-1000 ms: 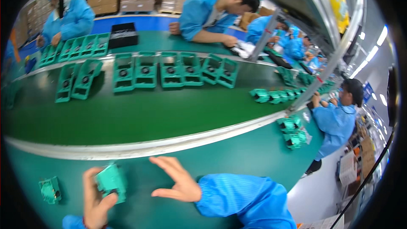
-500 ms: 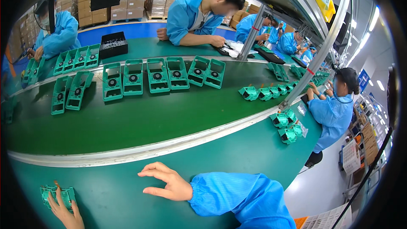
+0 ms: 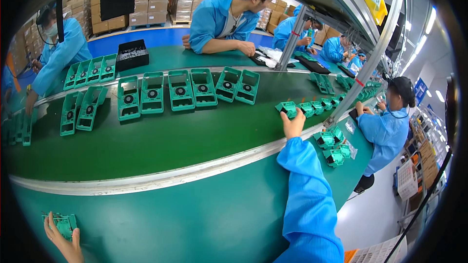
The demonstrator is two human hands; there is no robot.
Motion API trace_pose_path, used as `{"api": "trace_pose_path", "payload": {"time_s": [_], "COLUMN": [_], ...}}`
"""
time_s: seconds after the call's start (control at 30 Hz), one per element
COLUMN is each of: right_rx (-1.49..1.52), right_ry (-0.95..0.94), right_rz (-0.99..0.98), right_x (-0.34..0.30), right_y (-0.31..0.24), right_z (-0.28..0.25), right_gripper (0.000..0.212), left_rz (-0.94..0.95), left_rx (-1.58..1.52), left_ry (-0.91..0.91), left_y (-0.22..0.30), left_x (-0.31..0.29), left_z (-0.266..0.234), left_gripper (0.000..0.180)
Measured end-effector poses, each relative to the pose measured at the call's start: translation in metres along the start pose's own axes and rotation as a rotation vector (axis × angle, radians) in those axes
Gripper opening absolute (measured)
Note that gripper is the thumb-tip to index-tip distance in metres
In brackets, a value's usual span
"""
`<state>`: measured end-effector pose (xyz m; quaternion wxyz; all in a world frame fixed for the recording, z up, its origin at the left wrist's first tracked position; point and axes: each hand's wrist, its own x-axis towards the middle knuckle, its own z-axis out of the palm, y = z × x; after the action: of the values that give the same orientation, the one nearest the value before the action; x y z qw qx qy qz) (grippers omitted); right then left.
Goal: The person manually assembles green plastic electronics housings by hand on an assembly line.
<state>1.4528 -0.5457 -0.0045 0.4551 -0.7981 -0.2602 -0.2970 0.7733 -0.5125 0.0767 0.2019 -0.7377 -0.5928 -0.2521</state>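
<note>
At the lower left, my left hand point(image 3: 62, 239) is closed round a small green plastic housing point(image 3: 65, 224) on the green bench top, fingers along its left side and thumb at its right. My right arm stretches out over the white rail to the belt. There my right hand point(image 3: 293, 126) grips the nearest green housing point(image 3: 286, 108) in a row of similar ones, thumb on its left and fingers on its right. My palm and fingers partly cover this housing.
Long green trays point(image 3: 180, 91) with round black parts stand along the far side of the dark green belt point(image 3: 161, 141). Several green housings point(image 3: 334, 157) sit at the bench's right. A metal post point(image 3: 363, 73) rises beside them. Co-workers in blue sit across the belt and at right.
My right hand has moved from above the bench to the belt and taken hold of a green housing. My left hand and its housing have shifted slightly left. More trays appear at far left.
</note>
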Motion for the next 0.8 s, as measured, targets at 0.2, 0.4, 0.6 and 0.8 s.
{"api": "trace_pose_path", "payload": {"time_s": [0.2,0.4,0.6,0.8], "right_rx": [-0.326,-0.541,-0.456,0.123], "right_ry": [-0.326,-0.271,-0.223,-0.406], "right_rz": [0.08,-0.227,-0.544,-0.781], "right_x": [0.013,0.027,0.015,-0.091], "right_y": [0.032,0.061,0.004,-0.15], "right_z": [0.011,0.014,-0.008,-0.041], "right_gripper": [0.047,0.026,0.023,0.015], "left_rz": [0.126,0.324,0.444,0.513], "left_rx": [-0.301,-0.602,-0.815,-1.047], "left_ry": [-0.06,-0.205,-0.293,-0.503], "left_y": [0.072,0.123,0.157,0.167], "left_x": [0.024,0.021,0.015,0.001], "left_z": [-0.018,0.007,0.02,0.068], "left_gripper": [0.043,0.039,0.035,0.069]}}
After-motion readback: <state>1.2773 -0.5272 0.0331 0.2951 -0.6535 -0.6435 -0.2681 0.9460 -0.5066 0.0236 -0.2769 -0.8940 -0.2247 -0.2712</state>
